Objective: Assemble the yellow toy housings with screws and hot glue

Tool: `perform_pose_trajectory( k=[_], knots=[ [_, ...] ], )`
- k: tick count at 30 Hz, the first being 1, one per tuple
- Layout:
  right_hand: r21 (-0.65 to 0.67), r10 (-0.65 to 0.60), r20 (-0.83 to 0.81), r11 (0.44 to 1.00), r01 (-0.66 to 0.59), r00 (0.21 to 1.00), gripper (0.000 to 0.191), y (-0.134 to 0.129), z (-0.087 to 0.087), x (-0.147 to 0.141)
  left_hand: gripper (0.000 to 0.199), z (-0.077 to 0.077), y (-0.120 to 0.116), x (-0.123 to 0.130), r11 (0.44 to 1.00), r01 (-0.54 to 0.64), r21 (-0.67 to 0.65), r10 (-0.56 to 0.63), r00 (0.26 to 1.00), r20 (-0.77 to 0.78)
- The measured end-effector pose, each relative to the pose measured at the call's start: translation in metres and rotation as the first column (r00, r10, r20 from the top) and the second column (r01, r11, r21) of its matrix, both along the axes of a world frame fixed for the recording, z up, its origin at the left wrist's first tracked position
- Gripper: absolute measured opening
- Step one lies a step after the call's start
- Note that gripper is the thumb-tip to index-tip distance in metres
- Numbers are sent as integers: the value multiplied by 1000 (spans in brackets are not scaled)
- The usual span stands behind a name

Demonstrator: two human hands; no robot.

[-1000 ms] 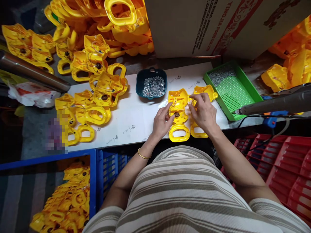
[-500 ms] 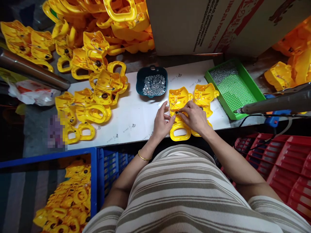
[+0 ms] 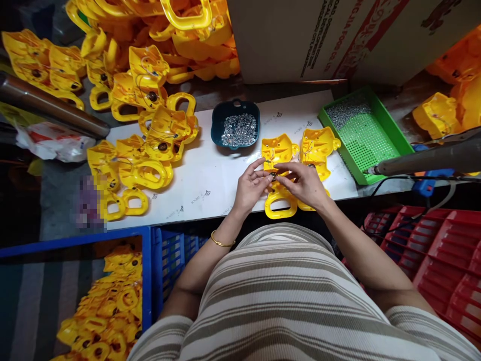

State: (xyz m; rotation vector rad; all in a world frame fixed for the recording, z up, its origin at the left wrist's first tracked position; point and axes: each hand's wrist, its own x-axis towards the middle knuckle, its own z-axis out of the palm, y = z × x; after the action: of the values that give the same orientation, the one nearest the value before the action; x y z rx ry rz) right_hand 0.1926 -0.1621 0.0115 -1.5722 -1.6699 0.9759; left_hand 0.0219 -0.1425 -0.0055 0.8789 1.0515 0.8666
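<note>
A yellow plastic housing with a ring handle lies open side up near the table's front edge. Over its middle, both hands meet at a small dark round part. The fingertips of my left hand are closed on that part from the left. From the right, my right hand pinches at the same part with thumb and forefinger. A second yellow housing lies just to the right, partly covered by my right hand. Thin wires show inside the first housing.
A dark teal bowl of small metal pieces stands behind my left hand. A green basket holding small metal parts is at the right. More yellow housings lie at the left; a cardboard box stands behind. Blue and red crates flank the body.
The dark round part is raised between my fingertips. My left fingers have closed in toward it, and my right hand has shifted slightly, its fingers straighter.
</note>
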Motion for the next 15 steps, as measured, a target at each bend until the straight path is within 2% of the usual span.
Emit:
perform_pose_trajectory(
  k=[5,10,13,15],
  knots=[
    [131,16,48,991,-22,999,25,-8,-5,-8,64,-1,4,-4,988,4,-156,23,986,166],
    [216,12,123,976,-38,992,25,-11,-5,-10,59,1,4,-7,977,41,-207,2,979,203],
    [191,-58,151,981,28,987,26,-12,-4,-6,59,1,7,-13,986,102,-133,-91,992,83],
    [134,-82,209,990,55,975,26,-12,-4,-3,52,0,11,-17,996,76,36,-70,988,-141]
  ],
)
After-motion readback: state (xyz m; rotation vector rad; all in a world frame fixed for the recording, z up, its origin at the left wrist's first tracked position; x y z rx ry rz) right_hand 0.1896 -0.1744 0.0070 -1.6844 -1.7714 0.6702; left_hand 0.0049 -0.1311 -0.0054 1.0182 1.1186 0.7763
